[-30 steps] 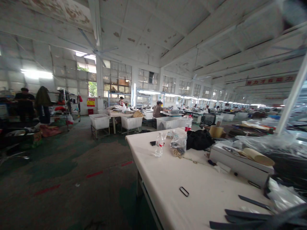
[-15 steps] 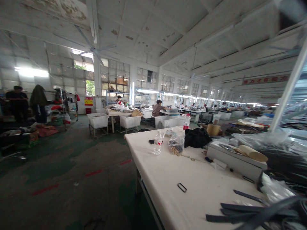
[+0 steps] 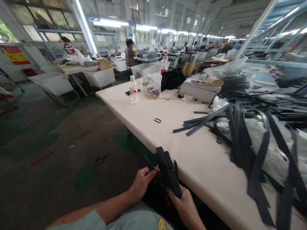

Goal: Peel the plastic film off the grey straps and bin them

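Observation:
Both my hands are low in the head view, at the near edge of the table point(image 3: 134, 110). My right hand point(image 3: 182, 199) is closed around a bundle of black straps point(image 3: 169, 174), whose ends point up and away from me. Just left of it, my left hand point(image 3: 142, 182) pinches one black strap point(image 3: 148, 162) between thumb and fingers. The lower parts of the straps are hidden by my hands and the dark area below. Further up the tabletop lies a black rectangular ring point(image 3: 157, 120), touched by neither hand.
On the right lies a large heap of black straps point(image 3: 260, 147) over clear plastic. A water bottle point(image 3: 133, 89), a bag of metal parts point(image 3: 153, 88), black cloth point(image 3: 172, 78) and a white box point(image 3: 200, 91) stand further back. White carts point(image 3: 51, 83) and a seated person point(image 3: 130, 54) are beyond.
The view has tilted down and turned right. My hands and the strap bundle, out of sight before, now show at the bottom, and more of the strap heap is visible.

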### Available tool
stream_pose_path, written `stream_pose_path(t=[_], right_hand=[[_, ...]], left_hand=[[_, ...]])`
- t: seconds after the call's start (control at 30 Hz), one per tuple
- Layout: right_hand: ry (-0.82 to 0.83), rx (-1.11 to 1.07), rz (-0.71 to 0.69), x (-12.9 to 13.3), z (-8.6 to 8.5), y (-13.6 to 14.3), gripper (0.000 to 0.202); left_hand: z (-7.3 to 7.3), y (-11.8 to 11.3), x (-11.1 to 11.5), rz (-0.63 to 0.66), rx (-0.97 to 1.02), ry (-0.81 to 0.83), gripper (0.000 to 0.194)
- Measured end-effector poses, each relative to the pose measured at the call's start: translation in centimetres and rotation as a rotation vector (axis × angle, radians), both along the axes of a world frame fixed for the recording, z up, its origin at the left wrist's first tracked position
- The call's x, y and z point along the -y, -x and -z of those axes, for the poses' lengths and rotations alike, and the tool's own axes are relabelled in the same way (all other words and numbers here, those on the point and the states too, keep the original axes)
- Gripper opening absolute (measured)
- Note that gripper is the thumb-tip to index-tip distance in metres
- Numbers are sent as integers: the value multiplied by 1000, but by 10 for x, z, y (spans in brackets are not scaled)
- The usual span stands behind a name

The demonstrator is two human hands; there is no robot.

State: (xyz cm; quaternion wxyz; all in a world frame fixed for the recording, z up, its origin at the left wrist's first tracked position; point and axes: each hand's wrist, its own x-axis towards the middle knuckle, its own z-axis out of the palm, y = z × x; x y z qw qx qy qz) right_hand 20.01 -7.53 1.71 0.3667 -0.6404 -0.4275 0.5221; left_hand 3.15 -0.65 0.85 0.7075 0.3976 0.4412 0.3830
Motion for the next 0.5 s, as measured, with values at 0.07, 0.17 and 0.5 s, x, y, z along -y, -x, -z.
stream_pose_path(t=[0.07,0.17,0.5], right_hand=[[-13,5,-30,-1,-2,1,33],[-22,-2,-25,0,-4,5,26],[13,136,159,-1,10,11,5]], left_hand=[[3,-1,2,45,-8,4,44],[8,-4,7,93,-33,17,46],[21,2,-1,186,-205,87,57]])
